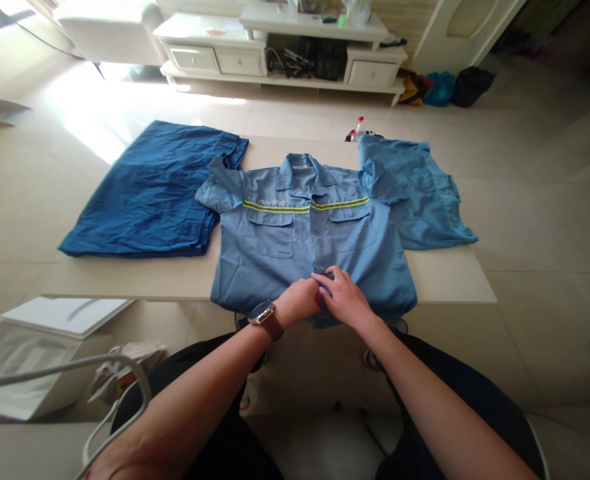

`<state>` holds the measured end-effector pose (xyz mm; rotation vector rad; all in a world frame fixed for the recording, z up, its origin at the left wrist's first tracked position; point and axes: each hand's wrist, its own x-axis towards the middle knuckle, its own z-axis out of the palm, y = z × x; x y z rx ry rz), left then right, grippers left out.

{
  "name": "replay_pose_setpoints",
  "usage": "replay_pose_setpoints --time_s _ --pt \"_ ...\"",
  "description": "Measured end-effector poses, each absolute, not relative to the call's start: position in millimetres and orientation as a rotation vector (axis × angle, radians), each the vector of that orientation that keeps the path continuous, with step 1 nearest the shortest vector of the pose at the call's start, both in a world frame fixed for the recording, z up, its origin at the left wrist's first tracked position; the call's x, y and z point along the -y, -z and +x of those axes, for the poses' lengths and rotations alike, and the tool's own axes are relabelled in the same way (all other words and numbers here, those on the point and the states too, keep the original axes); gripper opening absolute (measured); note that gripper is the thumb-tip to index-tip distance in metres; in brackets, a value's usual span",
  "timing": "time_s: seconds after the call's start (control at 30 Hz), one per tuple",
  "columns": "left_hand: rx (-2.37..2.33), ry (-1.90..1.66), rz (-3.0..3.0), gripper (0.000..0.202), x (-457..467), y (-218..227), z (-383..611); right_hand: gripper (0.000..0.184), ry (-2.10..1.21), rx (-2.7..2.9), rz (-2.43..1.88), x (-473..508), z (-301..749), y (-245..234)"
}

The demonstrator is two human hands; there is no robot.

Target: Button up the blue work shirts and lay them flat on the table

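A light blue short-sleeved work shirt point(269, 257) lies front up on the low table, its collar pointing away from me. Yellow-edged stripes cross the chest above two flap pockets, and the lower part hangs over the near edge. My left hand point(299, 299), below a wristwatch point(262, 313), is closed on the front placket near the hem. Meeting it there, my right hand point(345, 298) has its thumb and index finger at the placket, the other fingers loosely bent. The exact pinch point and any button are hidden between the fingers.
On the table point(449, 280), a folded darker blue garment point(145, 193) lies left and a folded light blue garment point(425, 197) right. Bottles with red caps point(359, 127) show behind. A white box point(39, 360) stands lower left; a white cabinet point(239, 63) stands beyond.
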<state>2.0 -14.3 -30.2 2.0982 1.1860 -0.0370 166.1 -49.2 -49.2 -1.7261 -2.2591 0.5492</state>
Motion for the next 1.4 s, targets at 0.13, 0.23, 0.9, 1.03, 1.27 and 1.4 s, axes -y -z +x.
replay_pose_setpoints --time_s 0.13,0.23,0.9,1.03,1.27,1.4 --pt "-1.371 0.034 2.167 0.015 7.6 26.3 -4.8 0.035 -0.556 2.318 -1.773 49.6 165.0 44.1" --pt "-1.478 -0.040 2.195 0.026 2.5 24.8 -7.6 0.026 -0.577 2.255 -1.790 47.7 164.9 42.9" --pt "-1.411 -0.385 2.094 0.012 -14.7 57.2 7.3 0.017 -0.759 1.609 -1.550 38.2 168.4 48.4" --pt "-1.423 -0.365 2.105 0.014 -13.0 54.0 9.9 0.013 -0.903 1.331 -1.556 35.6 167.9 56.8" --pt "-1.354 -0.381 2.223 0.015 -7.5 37.7 10.0 0.035 -1.030 1.110 -1.479 32.2 166.4 57.8" --pt "-1.329 -0.339 2.245 0.018 -4.0 33.2 10.3 0.038 -1.025 1.162 -1.484 34.6 163.5 52.3"
